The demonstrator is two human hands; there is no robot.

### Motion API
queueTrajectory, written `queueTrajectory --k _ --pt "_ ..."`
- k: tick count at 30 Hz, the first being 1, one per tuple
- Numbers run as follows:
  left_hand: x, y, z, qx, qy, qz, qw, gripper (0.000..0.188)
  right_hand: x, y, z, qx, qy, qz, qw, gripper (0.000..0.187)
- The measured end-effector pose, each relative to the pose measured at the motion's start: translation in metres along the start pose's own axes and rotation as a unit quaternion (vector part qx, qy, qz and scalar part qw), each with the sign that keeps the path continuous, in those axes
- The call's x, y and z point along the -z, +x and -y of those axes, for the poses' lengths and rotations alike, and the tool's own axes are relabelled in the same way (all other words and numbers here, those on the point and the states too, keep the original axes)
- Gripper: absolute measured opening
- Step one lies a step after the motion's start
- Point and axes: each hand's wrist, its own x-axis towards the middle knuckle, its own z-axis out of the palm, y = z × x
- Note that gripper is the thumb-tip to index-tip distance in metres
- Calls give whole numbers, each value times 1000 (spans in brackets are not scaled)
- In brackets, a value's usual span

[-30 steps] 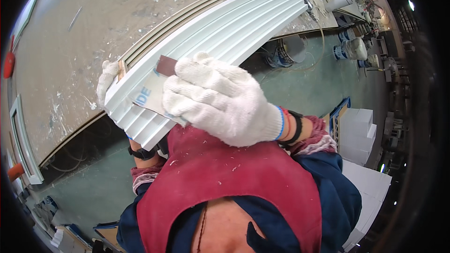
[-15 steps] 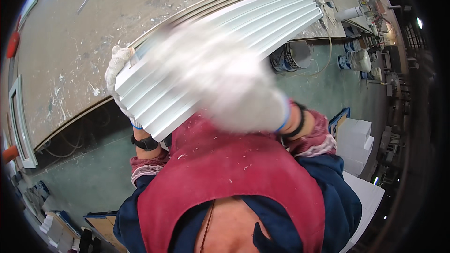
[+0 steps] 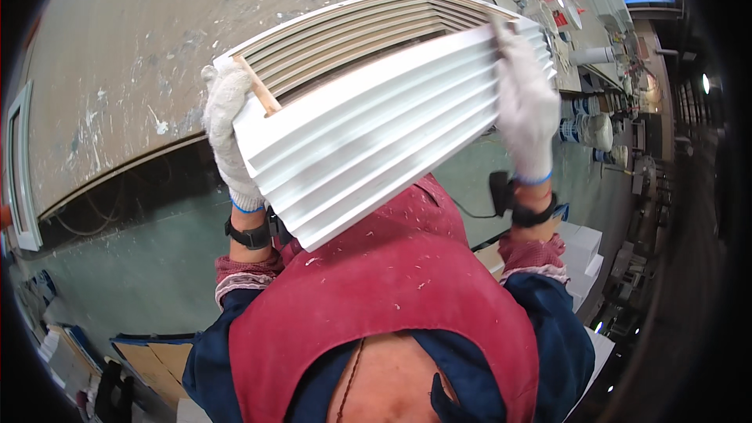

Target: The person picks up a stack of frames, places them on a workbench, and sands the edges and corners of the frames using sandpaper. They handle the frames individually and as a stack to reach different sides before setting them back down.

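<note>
A long white hollow box with ridged, stepped sides (image 3: 376, 133) lies tilted across the table's near edge and reaches over my apron. Its open top shows stepped bare-wood inner walls and a wooden end strip. My left hand (image 3: 227, 113), in a white knit glove, is wrapped round the box's left end. At the right end is my right hand (image 3: 529, 106), also gloved and blurred by motion, with its fingertips by the upper rim. A thin brownish edge shows at those fingertips; I cannot tell what it is or whether the hand grips it.
The worn, paint-spotted table (image 3: 117, 55) stretches beyond the box. Bottles with red caps (image 3: 568, 12) and a white cylinder (image 3: 593, 56) stand at the back right. Buckets (image 3: 587, 130) are on the green floor at the right. A pale frame (image 3: 23, 164) leans at the far left.
My right hand has moved from the box's left-middle part to its right end. The box has tilted so its open inside shows more. My left hand keeps hold of the left end.
</note>
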Motion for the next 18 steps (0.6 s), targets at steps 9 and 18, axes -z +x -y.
queueTrajectory --k 9,18 --pt "4 -3 -11 41 21 14 999 60 -2 -1 93 152 268 101 946 22" --pt "0 2 -16 14 50 26 998 59 12 -11 -6 -18 -76 41 996 34"
